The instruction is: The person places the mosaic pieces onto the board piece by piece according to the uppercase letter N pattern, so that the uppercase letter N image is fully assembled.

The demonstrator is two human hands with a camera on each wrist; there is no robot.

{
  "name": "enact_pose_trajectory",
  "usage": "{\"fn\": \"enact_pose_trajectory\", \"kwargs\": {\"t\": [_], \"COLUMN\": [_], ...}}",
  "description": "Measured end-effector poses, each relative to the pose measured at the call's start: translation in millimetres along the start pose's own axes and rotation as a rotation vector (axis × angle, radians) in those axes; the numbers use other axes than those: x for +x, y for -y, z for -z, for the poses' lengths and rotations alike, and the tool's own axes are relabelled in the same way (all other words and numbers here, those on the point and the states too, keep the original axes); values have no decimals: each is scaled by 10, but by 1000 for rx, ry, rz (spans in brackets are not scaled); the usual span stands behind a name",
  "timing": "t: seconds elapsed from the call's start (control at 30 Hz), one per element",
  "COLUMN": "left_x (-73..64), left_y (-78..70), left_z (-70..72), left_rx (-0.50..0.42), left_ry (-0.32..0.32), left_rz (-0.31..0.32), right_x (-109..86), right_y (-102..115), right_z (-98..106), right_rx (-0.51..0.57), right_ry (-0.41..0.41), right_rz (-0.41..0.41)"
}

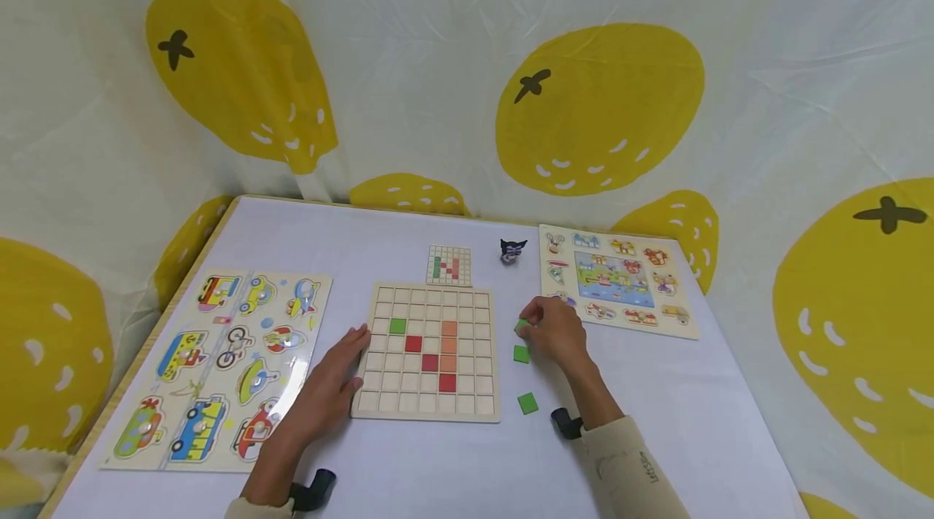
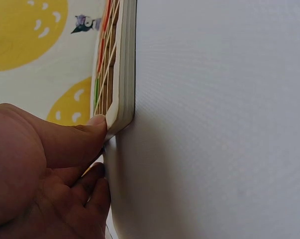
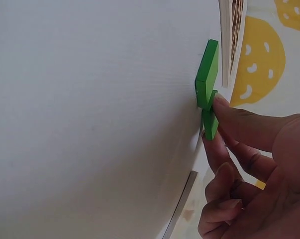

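Observation:
A wooden grid board [image 1: 431, 410] lies mid-table with one green, several red and several orange square tiles in its cells. My left hand [image 1: 328, 389] rests along the board's left edge, fingers fairly straight; in the left wrist view the thumb [image 2: 80, 142] touches the edge near a corner. To the right of the board, my right hand [image 1: 558, 332] pinches a green square tile [image 3: 210, 124] between thumb and index finger, close over the table. Another green tile [image 1: 521, 354] lies just nearer than those fingertips, and a further green tile [image 1: 528, 403] sits closer to me.
A small pattern card [image 1: 448, 266] touches the board's far side. Beside it stands a small dark figurine [image 1: 512, 250]. A vehicle puzzle board [image 1: 212, 373] lies at left, partly behind my left arm; an animal puzzle board [image 1: 619, 281] lies at the far right. A patterned curtain hangs behind.

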State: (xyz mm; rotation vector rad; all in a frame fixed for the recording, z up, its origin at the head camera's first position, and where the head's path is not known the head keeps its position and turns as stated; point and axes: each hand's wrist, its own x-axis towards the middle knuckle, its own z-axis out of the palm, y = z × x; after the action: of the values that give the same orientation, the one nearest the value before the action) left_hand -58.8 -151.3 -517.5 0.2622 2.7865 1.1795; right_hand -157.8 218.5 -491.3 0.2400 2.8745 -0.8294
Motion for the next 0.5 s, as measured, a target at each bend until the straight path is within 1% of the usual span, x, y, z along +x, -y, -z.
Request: {"fn": "enact_pose_trajectory", "kwargs": {"t": [0.17, 0.3, 0.5], "left_x": [0, -2, -3], "left_y": [0, -1, -5], "left_z": [0, 0, 0], "left_rx": [1, -1, -14], "left_ry": [-1, 1, 6], "left_rz": [-3, 6, 18], "right_x": [-4, -20, -81], "right_y": [14, 59, 198], "right_z": [-19, -35, -74], "right_rx": [18, 33, 83], "right_ry": [3, 9, -23], "right_rz": [7, 7, 53]}}
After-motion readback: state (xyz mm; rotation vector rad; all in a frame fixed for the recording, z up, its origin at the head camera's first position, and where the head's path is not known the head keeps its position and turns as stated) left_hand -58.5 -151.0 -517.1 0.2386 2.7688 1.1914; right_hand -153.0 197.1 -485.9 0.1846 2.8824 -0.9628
